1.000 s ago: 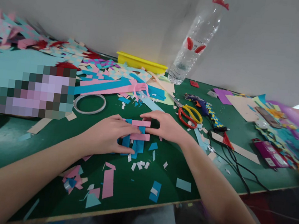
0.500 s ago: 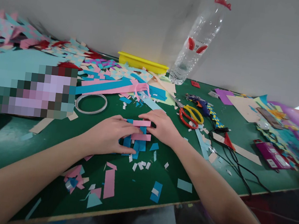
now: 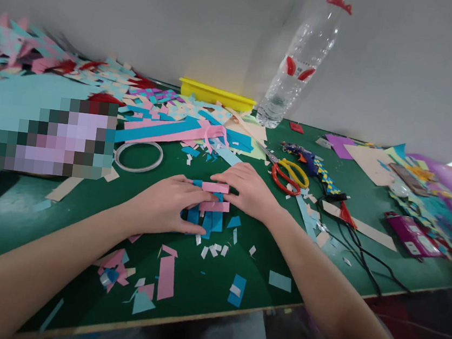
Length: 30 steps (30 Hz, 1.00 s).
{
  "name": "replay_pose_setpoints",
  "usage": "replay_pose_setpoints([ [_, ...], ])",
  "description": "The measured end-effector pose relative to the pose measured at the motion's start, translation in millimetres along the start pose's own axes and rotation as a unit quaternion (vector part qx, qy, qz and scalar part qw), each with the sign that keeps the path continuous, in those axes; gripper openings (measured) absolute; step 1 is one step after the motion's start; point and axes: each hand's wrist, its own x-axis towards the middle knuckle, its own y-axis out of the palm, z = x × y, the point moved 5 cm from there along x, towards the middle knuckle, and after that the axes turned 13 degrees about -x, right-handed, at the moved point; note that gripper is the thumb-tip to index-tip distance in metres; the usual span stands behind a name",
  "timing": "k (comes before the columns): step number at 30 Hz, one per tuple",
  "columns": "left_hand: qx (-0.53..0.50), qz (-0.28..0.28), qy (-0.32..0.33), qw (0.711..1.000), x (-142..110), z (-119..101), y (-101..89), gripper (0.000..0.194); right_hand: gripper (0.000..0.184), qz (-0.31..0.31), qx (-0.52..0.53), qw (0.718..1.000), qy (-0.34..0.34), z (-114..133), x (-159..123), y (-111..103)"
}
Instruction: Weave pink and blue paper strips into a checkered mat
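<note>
A: anything new, left to right?
B: Left hand (image 3: pixel 165 203) is half-curled, fingers and thumb spread over the pink-and-blue strips (image 3: pixel 214 206) on the counter (image 3: pixel 204 292); can't tell how firmly it's got them. Strips have barely budged. Right hand (image 3: pixel 251 194) has its finger-thumb gap looking tighter than a second ago, by the upper strip's end. Can't see a definite pinch.
A: so?
B: fine adjusting, I'd guess.

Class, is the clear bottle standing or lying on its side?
Standing: the bottle has its base on the green table, neck upward.
</note>
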Motion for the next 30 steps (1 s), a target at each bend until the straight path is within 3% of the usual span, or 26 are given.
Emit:
replay_pose_setpoints([
  [5,-0.001,-0.002,0.006,1.0,0.5,-2.2,-0.8,0.049,0.038,0.037,0.028,0.999,0.003,-3.5,-1.5,-6.1],
  [18,-0.012,0.002,0.011,1.0,0.3,-3.8,-2.6,0.039,0.045,0.112,0.052,0.992,0.009,-7.5,-4.3,-9.1],
  [25,-0.013,-0.027,0.026,0.999,-0.1,-6.4,-6.4,0.026,0.055,0.051,0.086,0.994,0.047,-11.2,-5.1,-25.2],
  [28,-0.019,-0.045,0.071,0.996,-1.6,-11.4,-8.8,0.023,0.037,0.037,0.099,0.993,0.056,-11.6,-6.5,-33.6],
  [30,-0.017,-0.05,0.108,0.993,-2.4,-14.9,-9.5,0.025,0.017,0.093,0.138,0.984,0.059,-10.0,-8.1,-32.8],
])
